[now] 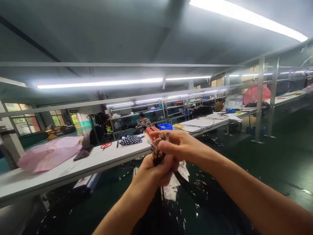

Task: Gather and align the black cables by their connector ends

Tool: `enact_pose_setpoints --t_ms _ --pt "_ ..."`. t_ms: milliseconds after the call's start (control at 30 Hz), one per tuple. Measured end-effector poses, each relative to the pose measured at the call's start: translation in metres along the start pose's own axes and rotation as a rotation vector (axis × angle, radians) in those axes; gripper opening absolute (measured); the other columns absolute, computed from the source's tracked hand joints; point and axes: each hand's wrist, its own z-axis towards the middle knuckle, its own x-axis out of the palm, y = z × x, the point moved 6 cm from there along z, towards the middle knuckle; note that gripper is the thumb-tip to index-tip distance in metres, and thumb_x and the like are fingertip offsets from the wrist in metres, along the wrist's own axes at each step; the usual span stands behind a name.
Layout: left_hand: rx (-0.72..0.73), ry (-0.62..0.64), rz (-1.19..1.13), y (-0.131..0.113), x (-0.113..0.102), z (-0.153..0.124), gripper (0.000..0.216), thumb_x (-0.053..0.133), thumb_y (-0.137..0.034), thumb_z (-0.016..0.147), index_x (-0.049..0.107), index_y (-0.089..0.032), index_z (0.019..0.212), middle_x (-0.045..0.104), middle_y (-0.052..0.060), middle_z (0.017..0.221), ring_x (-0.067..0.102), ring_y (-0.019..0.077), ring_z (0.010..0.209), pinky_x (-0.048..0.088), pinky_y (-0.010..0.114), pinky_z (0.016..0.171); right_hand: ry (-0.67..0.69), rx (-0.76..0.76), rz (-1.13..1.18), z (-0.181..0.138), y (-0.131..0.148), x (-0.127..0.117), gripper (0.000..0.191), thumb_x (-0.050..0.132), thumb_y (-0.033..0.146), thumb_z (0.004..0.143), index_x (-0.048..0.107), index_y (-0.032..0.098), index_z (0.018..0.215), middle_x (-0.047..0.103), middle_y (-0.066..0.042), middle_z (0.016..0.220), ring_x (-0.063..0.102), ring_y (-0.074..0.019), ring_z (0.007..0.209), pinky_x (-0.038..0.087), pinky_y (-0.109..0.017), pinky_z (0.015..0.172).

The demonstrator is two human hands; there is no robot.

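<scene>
My left hand [153, 173] is closed around the dark stem of an umbrella frame [156, 153] held up in front of me. My right hand [178, 147] pinches the cluster of metal rib tips [162, 136] at its top end. Black patterned umbrella fabric [195, 202] hangs down below both hands, with a white piece of cloth or paper [174, 182] behind them. The two hands touch each other around the frame.
A long white workbench [102, 158] runs behind my hands, with pink fabric [49, 153], red scissors [106, 145], a dotted folded umbrella [130, 140], a blue bin [165, 126] and cables. A seated person [143, 122] works at shelves beyond. Metal posts [259, 98] stand at right; the floor is green.
</scene>
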Motion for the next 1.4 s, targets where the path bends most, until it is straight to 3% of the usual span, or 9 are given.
enact_pose_setpoints --t_ms 100,167,233,367,433,667,800,1000,1400 --pt "0.087 -0.107 -0.095 -0.014 -0.010 0.008 0.026 0.067 -0.038 0.079 0.062 -0.012 0.076 0.050 -0.003 0.062 0.023 -0.0023 0.040 0.013 0.013 0.038 0.060 0.018 0.119 -0.046 -0.040 -0.007 0.069 0.075 0.033 0.070 0.047 0.030 0.132 0.059 0.000 0.124 0.052 -0.0200 0.115 0.041 -0.030 0.096" --pt "0.121 -0.175 -0.077 -0.025 -0.016 0.012 0.024 0.068 -0.036 0.079 0.063 -0.012 0.080 0.054 -0.001 0.069 0.023 -0.0033 0.040 0.013 0.011 0.037 0.307 0.286 0.205 -0.089 -0.091 0.005 0.042 0.072 0.021 0.071 0.060 0.024 0.111 0.069 0.002 0.087 0.063 -0.0161 0.081 0.049 -0.023 0.070" --pt "0.123 -0.237 -0.019 -0.033 -0.017 0.018 0.025 0.068 -0.036 0.079 0.062 -0.012 0.080 0.054 -0.001 0.069 0.023 -0.0039 0.039 0.015 0.010 0.036 0.195 0.370 -0.058 -0.123 -0.138 -0.012 0.013 0.053 0.017 0.082 0.064 0.020 0.087 0.067 0.003 0.074 0.060 -0.0142 0.072 0.044 -0.022 0.067" --pt "0.179 -0.319 0.049 -0.037 0.008 0.040 0.027 0.068 -0.039 0.077 0.062 -0.013 0.081 0.054 -0.002 0.070 0.027 -0.0041 0.038 0.019 0.010 0.037 -0.200 0.336 -0.442 -0.165 -0.191 -0.075 0.020 0.044 0.032 0.090 0.060 0.019 0.085 0.063 0.001 0.073 0.055 -0.0152 0.066 0.039 -0.025 0.063" --pt "0.226 -0.326 0.055 -0.035 0.031 0.057 0.031 0.070 -0.042 0.074 0.061 -0.013 0.079 0.052 -0.002 0.069 0.027 -0.0043 0.038 0.017 0.011 0.037 -0.155 0.386 -0.417 -0.178 -0.207 -0.097 0.013 0.056 0.025 0.081 0.063 0.018 0.072 0.064 0.002 0.068 0.055 -0.0152 0.065 0.038 -0.024 0.060" --pt "0.153 -0.178 0.172 -0.010 0.126 0.120 0.027 0.061 -0.044 0.082 0.063 -0.017 0.080 0.055 -0.002 0.066 0.025 -0.0025 0.037 0.010 0.016 0.038 -0.239 0.354 -0.060 -0.195 -0.192 -0.175 0.023 0.067 0.034 0.077 0.070 0.026 0.098 0.070 0.000 0.098 0.062 -0.0181 0.089 0.045 -0.024 0.081" --pt "0.111 -0.160 0.198 0.002 0.163 0.137 0.026 0.058 -0.044 0.084 0.063 -0.019 0.083 0.054 -0.002 0.067 0.024 -0.0018 0.038 0.010 0.017 0.039 -0.092 0.305 -0.145 -0.188 -0.200 -0.192 0.015 0.073 0.025 0.071 0.075 0.022 0.085 0.073 0.002 0.075 0.065 -0.0175 0.072 0.047 -0.023 0.066" --pt "-0.101 -0.202 0.342 0.022 0.178 0.148 0.027 0.057 -0.043 0.085 0.060 -0.016 0.084 0.058 0.001 0.071 0.025 -0.0017 0.040 0.006 0.020 0.043 -0.229 0.159 -0.572 -0.187 -0.214 -0.255 0.016 0.054 0.015 0.080 0.066 0.020 0.089 0.070 -0.002 0.087 0.064 -0.0207 0.081 0.048 -0.033 0.073" --pt "-0.044 -0.209 0.271 0.022 0.182 0.194 0.025 0.055 -0.036 0.087 0.060 -0.012 0.083 0.060 0.002 0.072 0.025 -0.0040 0.036 0.009 0.017 0.040 -0.356 0.333 -0.295 -0.191 -0.259 -0.286 0.026 0.050 0.039 0.088 0.066 0.022 0.101 0.070 -0.004 0.099 0.064 -0.0232 0.094 0.048 -0.033 0.083"
